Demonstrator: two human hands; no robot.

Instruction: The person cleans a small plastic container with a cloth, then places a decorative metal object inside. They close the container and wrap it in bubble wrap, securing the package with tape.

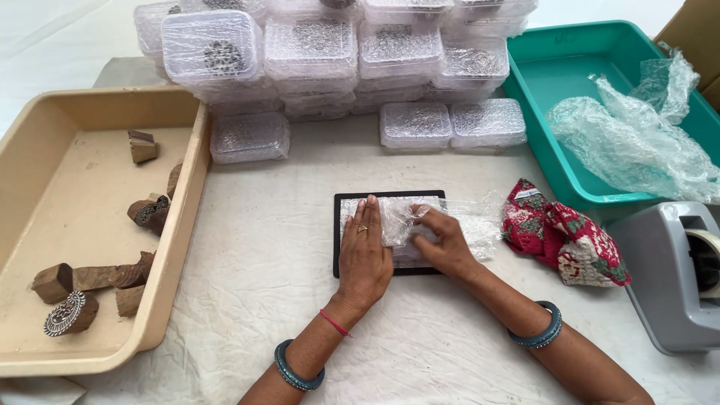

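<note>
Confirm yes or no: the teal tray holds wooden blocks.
No, the teal tray holds only crumpled bubble wrap; the wooden blocks lie in the beige tray.

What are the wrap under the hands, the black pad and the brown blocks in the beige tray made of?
The clear bubbled wrap looks like thin plastic bubble film: see-through, crinkled, glossy. The flat black rectangular pad beneath it is matte, maybe rubber or board; I cannot tell which. The brown carved blocks in the beige tray look like unvarnished wood, with visible grain.
</note>
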